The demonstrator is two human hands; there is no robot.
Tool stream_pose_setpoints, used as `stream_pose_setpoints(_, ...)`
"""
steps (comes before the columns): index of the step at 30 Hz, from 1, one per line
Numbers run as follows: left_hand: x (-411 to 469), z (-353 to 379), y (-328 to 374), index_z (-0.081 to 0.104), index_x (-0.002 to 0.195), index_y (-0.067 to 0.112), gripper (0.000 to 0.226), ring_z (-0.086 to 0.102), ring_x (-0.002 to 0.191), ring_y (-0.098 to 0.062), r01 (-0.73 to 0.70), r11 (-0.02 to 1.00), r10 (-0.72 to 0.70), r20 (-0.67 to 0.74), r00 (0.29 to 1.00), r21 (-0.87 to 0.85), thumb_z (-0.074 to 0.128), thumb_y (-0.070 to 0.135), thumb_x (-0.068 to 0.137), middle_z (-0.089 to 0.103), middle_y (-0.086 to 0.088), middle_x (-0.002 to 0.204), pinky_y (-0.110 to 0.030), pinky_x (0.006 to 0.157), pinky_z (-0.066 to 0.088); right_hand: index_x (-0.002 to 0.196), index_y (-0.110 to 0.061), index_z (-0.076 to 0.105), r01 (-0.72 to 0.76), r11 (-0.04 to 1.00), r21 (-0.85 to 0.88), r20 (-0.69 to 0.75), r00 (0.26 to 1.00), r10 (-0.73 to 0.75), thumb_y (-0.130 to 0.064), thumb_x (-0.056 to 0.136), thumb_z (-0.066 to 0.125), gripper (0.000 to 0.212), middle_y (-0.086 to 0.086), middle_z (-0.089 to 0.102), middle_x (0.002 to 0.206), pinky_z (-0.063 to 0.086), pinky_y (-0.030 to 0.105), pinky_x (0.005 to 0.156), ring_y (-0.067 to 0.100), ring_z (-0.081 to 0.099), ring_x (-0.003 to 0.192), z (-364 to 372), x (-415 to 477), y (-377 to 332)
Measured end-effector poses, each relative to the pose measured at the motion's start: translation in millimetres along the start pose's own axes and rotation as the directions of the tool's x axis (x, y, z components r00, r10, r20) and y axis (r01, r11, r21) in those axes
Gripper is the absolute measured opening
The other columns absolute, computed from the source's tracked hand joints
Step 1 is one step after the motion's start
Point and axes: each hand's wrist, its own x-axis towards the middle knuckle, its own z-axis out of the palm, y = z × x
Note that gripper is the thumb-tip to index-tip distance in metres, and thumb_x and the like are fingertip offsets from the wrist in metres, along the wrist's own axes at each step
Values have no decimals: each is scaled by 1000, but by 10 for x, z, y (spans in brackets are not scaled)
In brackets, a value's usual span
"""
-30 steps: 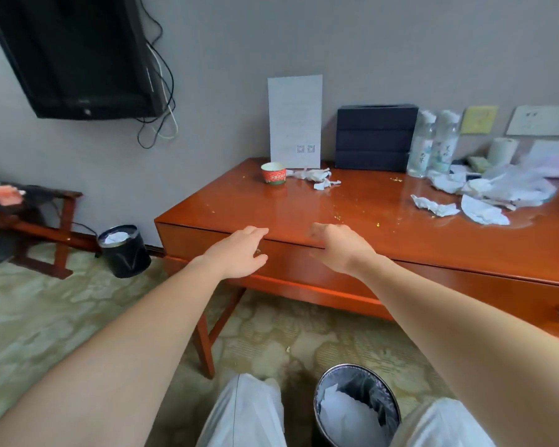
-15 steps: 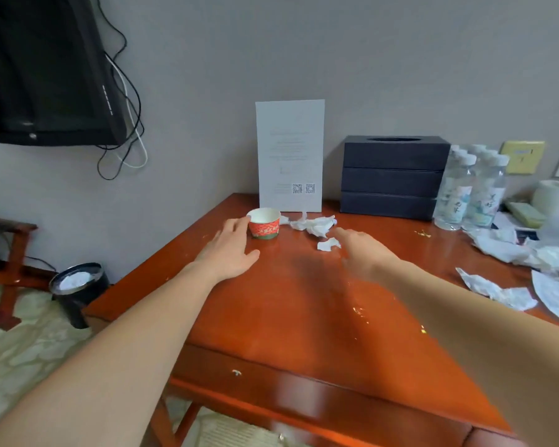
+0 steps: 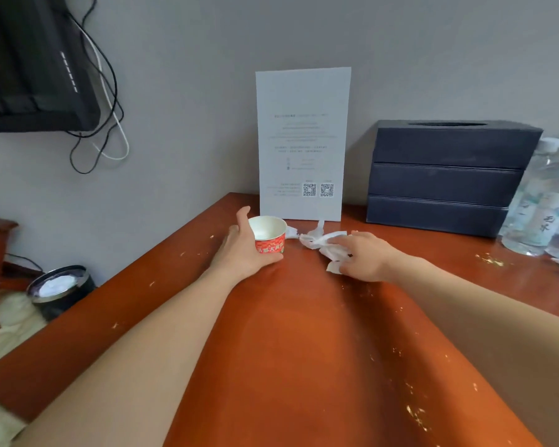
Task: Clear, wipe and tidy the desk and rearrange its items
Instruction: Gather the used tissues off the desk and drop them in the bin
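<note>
Whereas half a second ago the left hand (image 3: 239, 250) lay flat with its fingertips just meeting the paper cup (image 3: 269, 235), it now grips that cup, thumb raised behind the rim and fingers curled round the near side of the base. Far to the left of that hand, down on the floor, stands a black waste bin (image 3: 59, 288) with white paper inside. The cup stands upright on the desk (image 3: 304, 366), and its red band carries Chinese characters too blurred to read. Just beyond the cup and between the two hands, a white sign card (image 3: 304, 143) stands against the wall; its fine print is too small to make out, though two QR codes show near its foot. The right hand (image 3: 368, 258), which earlier hovered short of the crumpled tissues (image 3: 321, 241), has landed on them, fingers bent down and pinching the paper against the wood. Behind and to the right of that hand sits a dark blue tissue box (image 3: 446, 175), and further right stand clear water bottles (image 3: 546, 201) whose labels bear brush-style characters, not legible. Pale crumbs speckle the desk around both forearms.
</note>
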Motion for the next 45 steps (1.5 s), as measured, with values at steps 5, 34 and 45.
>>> stream_pose_setpoints(5,-105,17,15,15,151,21,111,41,135,-27,1,1000,-1,-31,1000,-19,85,50,70,33,-5,153,-41,103,42,123,-39,61,1,994,-113,-140,990,-17,-39,88,57,36,4,65,106,45,36,79,27,58,100,-35,-145,-35)
stream_pose_setpoints(34,-3306,-608,989,30,140,19,95,46,118,-16,-145,970,179,175,968,-193,88,42,68,45,3,132,-29,89,43,113,-40,66,-99,975,198,-414,894,174,-14,90,49,38,0,71,95,48,29,54,20,63,72,-232,-3858,-284)
stream_pose_setpoints(45,-4538,-165,949,14,150,24,109,36,135,-22,-203,957,256,270,928,-210,86,43,70,30,0,151,-41,108,43,110,-37,67,-167,955,244,-383,888,254,-19,88,52,33,0,72,89,58,39,70,25,67,74,447,-5121,-174)
